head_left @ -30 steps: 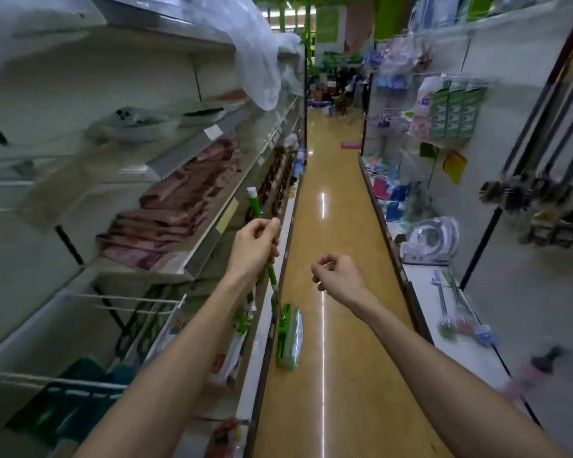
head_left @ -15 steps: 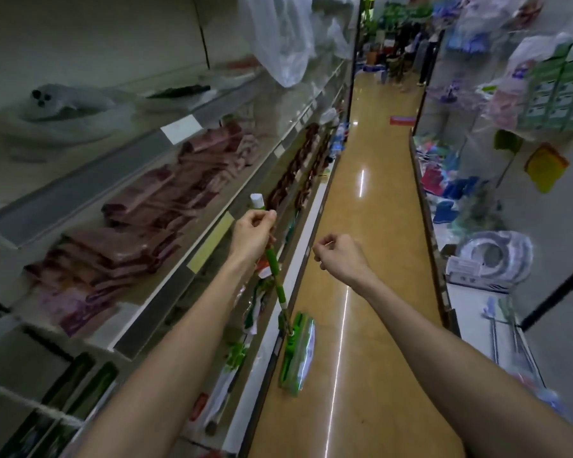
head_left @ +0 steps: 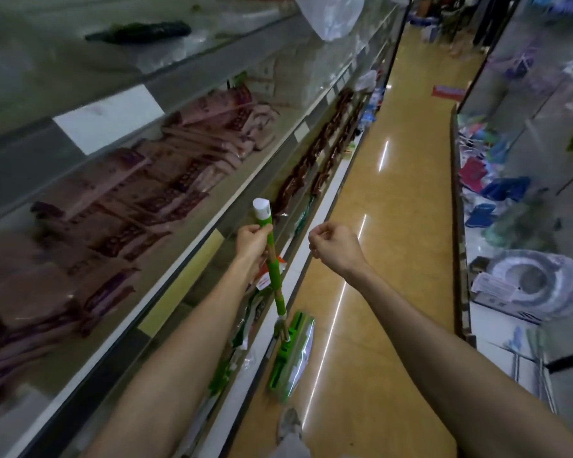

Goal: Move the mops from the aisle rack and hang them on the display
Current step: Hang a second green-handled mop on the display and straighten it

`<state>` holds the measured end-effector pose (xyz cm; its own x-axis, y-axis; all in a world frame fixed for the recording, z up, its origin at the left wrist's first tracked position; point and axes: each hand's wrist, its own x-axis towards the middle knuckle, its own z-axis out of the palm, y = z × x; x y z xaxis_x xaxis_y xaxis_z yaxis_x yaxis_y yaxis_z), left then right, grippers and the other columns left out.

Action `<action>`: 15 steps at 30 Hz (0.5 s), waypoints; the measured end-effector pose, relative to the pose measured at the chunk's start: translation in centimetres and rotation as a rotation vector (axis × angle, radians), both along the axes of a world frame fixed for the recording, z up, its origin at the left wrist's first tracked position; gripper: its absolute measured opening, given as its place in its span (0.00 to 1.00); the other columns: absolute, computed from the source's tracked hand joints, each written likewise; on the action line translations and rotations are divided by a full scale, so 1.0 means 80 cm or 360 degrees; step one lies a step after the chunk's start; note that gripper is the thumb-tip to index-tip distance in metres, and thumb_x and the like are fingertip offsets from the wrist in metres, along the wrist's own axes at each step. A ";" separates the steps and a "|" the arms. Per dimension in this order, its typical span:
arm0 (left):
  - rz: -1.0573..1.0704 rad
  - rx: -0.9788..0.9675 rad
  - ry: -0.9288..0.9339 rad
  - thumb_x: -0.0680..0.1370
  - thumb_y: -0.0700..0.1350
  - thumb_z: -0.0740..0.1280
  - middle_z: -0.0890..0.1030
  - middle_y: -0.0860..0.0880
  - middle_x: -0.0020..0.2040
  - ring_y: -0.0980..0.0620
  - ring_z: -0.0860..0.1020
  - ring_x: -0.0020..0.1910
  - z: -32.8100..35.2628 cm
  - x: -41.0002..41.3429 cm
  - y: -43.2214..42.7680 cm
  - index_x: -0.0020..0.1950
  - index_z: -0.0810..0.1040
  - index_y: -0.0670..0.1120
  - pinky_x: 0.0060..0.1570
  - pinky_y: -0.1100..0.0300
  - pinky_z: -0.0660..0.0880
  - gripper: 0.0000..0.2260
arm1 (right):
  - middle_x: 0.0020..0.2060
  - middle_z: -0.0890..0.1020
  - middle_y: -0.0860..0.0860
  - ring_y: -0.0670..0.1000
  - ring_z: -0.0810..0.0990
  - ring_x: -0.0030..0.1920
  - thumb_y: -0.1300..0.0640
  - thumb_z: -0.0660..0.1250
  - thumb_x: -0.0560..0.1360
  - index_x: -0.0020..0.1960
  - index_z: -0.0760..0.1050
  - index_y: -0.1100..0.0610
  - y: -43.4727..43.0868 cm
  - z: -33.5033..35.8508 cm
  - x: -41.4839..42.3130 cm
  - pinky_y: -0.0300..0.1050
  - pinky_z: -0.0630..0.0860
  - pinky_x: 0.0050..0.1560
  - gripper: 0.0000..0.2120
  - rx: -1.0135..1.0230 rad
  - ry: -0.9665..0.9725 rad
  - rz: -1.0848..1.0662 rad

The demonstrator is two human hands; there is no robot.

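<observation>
Blur smears shelf goods; left grip clamps mop; right grip curled, empty.

Stacked pink packages fill the left shelf, under a white label. A clear plastic bag hangs overhead. The glossy tan floor runs between shelves; a packaged coiled hose and blue goods sit right.

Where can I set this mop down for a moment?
The tan aisle floor, between the two shelf runs, lies bare right of the mop head. The left shelf is packed with pink packs; the right base shelf is cluttered with blue items.
</observation>
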<state>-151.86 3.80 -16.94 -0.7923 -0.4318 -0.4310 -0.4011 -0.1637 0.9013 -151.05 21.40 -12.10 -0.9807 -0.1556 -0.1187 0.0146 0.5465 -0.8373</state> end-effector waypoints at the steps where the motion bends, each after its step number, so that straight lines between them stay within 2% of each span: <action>1: -0.0001 0.0001 -0.0053 0.79 0.44 0.70 0.83 0.38 0.54 0.46 0.81 0.43 -0.009 -0.011 -0.003 0.65 0.75 0.39 0.39 0.54 0.77 0.16 | 0.42 0.84 0.53 0.56 0.84 0.47 0.57 0.64 0.80 0.53 0.80 0.58 -0.002 -0.002 -0.014 0.55 0.82 0.48 0.07 0.0005 -0.0013 0.0005; 3: 0.0016 -0.0034 -0.0119 0.78 0.44 0.72 0.83 0.39 0.56 0.43 0.82 0.53 -0.023 -0.029 -0.006 0.66 0.74 0.39 0.51 0.51 0.79 0.19 | 0.43 0.84 0.52 0.54 0.83 0.46 0.57 0.64 0.81 0.52 0.79 0.57 -0.003 -0.007 -0.037 0.51 0.81 0.46 0.06 0.0026 -0.0033 0.0010; 4: 0.0016 -0.0056 -0.0121 0.78 0.44 0.73 0.83 0.40 0.56 0.42 0.82 0.55 -0.026 -0.036 -0.006 0.65 0.74 0.39 0.54 0.51 0.78 0.19 | 0.44 0.84 0.53 0.53 0.83 0.45 0.57 0.64 0.81 0.52 0.79 0.56 -0.002 -0.009 -0.049 0.49 0.81 0.45 0.05 0.0043 -0.0042 0.0013; 6: -0.0036 -0.0108 -0.0094 0.77 0.45 0.74 0.82 0.41 0.55 0.43 0.82 0.56 -0.030 -0.053 -0.007 0.65 0.76 0.39 0.53 0.52 0.77 0.20 | 0.44 0.84 0.54 0.53 0.83 0.44 0.58 0.64 0.82 0.51 0.78 0.56 -0.002 -0.013 -0.070 0.48 0.80 0.43 0.05 0.0078 -0.0068 0.0013; 10: -0.0102 -0.0163 -0.0099 0.76 0.47 0.75 0.81 0.44 0.53 0.44 0.80 0.55 -0.040 -0.080 -0.005 0.62 0.79 0.40 0.55 0.54 0.75 0.18 | 0.44 0.84 0.53 0.53 0.83 0.45 0.57 0.65 0.81 0.52 0.79 0.56 0.004 -0.020 -0.107 0.51 0.81 0.46 0.05 0.0119 -0.0117 -0.0002; 15: -0.0105 -0.0145 -0.0078 0.75 0.52 0.75 0.81 0.44 0.48 0.47 0.80 0.49 -0.050 -0.099 0.008 0.57 0.78 0.40 0.46 0.59 0.73 0.19 | 0.43 0.83 0.52 0.52 0.83 0.45 0.57 0.65 0.81 0.52 0.78 0.56 0.015 -0.028 -0.132 0.52 0.82 0.49 0.04 0.0153 -0.0173 0.0023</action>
